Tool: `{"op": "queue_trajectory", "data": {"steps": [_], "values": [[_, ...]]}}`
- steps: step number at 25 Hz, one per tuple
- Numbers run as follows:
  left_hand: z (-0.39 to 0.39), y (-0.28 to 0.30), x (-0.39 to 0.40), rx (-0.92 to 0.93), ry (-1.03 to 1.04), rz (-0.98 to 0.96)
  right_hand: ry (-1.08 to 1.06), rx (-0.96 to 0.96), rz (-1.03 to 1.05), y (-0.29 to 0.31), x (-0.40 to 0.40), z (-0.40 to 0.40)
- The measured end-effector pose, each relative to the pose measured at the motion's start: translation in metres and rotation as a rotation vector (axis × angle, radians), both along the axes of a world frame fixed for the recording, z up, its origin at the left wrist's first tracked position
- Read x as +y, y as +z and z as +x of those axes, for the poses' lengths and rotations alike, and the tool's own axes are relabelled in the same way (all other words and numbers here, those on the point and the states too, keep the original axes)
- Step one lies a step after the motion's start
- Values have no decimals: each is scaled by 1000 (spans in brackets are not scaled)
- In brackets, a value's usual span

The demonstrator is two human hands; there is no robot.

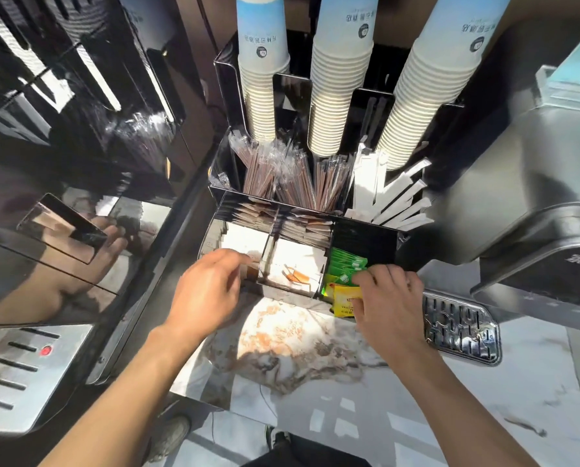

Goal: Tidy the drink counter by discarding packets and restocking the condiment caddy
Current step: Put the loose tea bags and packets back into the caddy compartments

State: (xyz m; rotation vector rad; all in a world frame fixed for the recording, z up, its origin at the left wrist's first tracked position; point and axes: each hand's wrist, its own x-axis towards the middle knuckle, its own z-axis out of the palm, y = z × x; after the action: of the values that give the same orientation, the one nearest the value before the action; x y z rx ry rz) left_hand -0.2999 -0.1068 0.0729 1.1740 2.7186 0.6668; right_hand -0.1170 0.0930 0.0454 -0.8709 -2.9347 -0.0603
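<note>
The black condiment caddy (366, 230) stands on the marble counter, with three front compartments. White packets (244, 239) fill its left compartment and more white packets (298, 257) the middle one. Green tea packets (345, 266) stand in the right one. My left hand (211, 288) reaches over the left compartment, fingers curled at its front edge; whether it holds a packet is hidden. My right hand (389, 298) pinches yellow tea packets (345, 299) at the front of the right compartment.
Behind the compartments stand wrapped stirrers (275, 173) and white paper-wrapped straws (382, 193). Three stacks of paper cups (265, 79) rise at the back. A glossy black machine (62, 129) is on the left, a grey dispenser (517, 197) with a drip tray (460, 328) on the right.
</note>
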Motion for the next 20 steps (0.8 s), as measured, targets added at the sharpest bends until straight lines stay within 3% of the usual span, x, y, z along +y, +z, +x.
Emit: {"op": "queue_trajectory", "data": {"steps": [7,13,20], "values": [[5,3,-15,-27,106,8,-23,97,86,0,6,-3],[15,2,-7,-49,84,31,39,45,94,-12,-3,2],[22,9,7,-55,75,40,12,222,120,-3,-2,8]]}}
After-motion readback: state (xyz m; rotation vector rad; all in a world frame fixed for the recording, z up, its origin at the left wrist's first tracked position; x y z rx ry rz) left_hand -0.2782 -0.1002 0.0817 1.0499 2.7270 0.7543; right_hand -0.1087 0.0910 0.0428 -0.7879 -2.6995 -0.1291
